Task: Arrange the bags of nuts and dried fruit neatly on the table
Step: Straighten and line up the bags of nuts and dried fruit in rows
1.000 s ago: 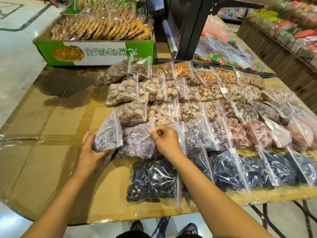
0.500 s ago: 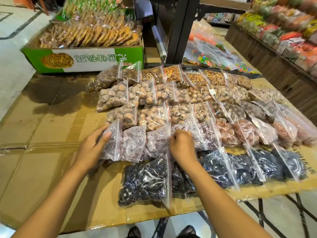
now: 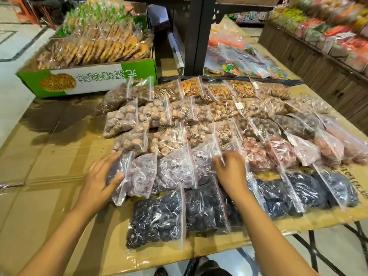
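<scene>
- Starting at the far left: bare cardboard sheeting (image 3: 45,160) covers the table, taped at the seams, with glossy film over the near edge.
- Green-and-white carton (image 3: 87,80) sits at the back left corner, packed with wrapped flat biscuits standing on edge.
- Left hand (image 3: 99,182) lies flat against the leftmost bag of the purplish row (image 3: 119,176) — fingers spread and nearly straight, thumb across the bag's front, palm pressing its left side. An open hold, not a closed grip.
- That bag stands tilted at the left end of its row, touching the next purplish bag (image 3: 142,174) to its right.
- Rows of zip bags (image 3: 179,116) fill the middle of the table, overlapping like shingles: orange-brown nuts at the back, pale round fruit in the two rows nearer, purplish and reddish fruit after that, black dried fruit (image 3: 157,218) nearest the edge.
- Right hand (image 3: 231,172) rests on the purplish row near its middle, fingers curled down onto a bag top; motion blur hides whether anything is pinched — cannot tell.
- Reddish bags (image 3: 278,152) lie just right of that hand.
- Dark upright post (image 3: 196,34) stands behind the table; loose bags of coloured sweets (image 3: 237,60) lie to its right.
- Far right: wooden shelving (image 3: 318,62) with packaged goods, blurred.
</scene>
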Tool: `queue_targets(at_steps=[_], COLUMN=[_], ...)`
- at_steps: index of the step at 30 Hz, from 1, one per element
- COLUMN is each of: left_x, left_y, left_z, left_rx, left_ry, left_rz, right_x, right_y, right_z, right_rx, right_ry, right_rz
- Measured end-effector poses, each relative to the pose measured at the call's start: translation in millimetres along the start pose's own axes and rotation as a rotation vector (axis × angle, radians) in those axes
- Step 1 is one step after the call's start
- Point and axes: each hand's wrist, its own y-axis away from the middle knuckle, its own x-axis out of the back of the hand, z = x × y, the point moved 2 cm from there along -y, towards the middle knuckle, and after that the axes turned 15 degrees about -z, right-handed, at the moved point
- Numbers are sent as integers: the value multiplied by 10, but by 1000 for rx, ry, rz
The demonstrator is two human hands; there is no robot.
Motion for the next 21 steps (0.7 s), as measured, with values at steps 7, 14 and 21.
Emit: queue_targets(at_steps=[7,14,21], left_x=[-53,-15,324], left_y=[-61,-124,-721], left_z=[207,150,149], left_rx=[148,259,222], left_ry=[-96,213,168], left_rz=[-14,14,-87], right_x=[147,287,31], right_y=[-98,-289,-596], right_z=[128,179,-610], right_rx=[42,-4,72], right_ry=[-210,-106,68], right_rz=[-191,-143,-208])
